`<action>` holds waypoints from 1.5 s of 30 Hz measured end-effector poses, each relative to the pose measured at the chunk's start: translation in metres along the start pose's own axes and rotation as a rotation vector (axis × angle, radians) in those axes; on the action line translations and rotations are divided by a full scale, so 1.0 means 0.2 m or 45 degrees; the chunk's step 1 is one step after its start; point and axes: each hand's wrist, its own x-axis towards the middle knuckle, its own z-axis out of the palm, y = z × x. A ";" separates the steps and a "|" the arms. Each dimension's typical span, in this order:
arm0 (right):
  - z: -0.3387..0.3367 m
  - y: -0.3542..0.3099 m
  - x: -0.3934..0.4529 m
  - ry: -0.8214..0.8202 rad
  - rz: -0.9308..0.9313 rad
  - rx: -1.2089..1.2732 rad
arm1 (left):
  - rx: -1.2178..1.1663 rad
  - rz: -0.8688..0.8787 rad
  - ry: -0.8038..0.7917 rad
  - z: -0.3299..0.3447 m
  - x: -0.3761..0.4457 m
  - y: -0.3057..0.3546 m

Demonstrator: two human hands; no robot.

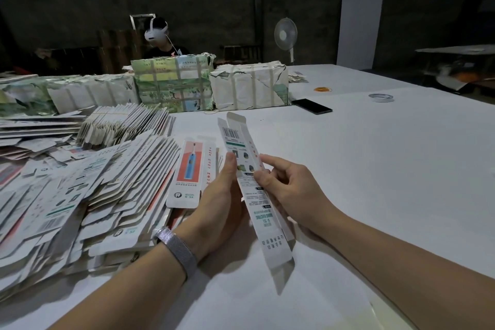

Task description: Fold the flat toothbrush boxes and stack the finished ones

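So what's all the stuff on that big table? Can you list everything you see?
toothbrush box: one, white, half opened, held over the table
flat boxes: many, white, heaped at left
wrapped bundles: several, green and white, far side
phone: one, black, on the table
tape roll: one, pale
rubber bands: orange cluster
fan: one, white, behind
other person: one, white headset
table: white
left hand: grips box
right hand: pinches box

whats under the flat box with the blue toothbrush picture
The flat toothbrush-picture box lies on top of a pile of flat boxes on the white table. The left hand covers the pile's right edge, so what lies directly beneath there cannot be seen.
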 end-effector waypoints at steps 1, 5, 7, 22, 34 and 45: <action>0.00 0.00 0.00 -0.006 0.012 0.000 | -0.007 -0.008 -0.011 0.00 0.00 0.00; 0.00 -0.01 -0.01 -0.025 0.042 -0.007 | -0.022 -0.019 -0.014 0.00 0.00 0.00; 0.00 -0.02 -0.02 -0.054 0.050 0.018 | -0.012 -0.026 0.006 -0.01 -0.01 0.00; -0.02 -0.09 -0.04 -0.130 0.140 0.358 | 0.152 0.075 0.179 -0.02 0.03 -0.03; -0.02 -0.09 -0.02 -0.124 0.149 0.389 | 0.172 0.061 0.163 -0.04 0.04 -0.04; -0.04 -0.03 0.00 -0.099 0.211 0.389 | 0.168 0.105 0.056 -0.06 0.05 -0.04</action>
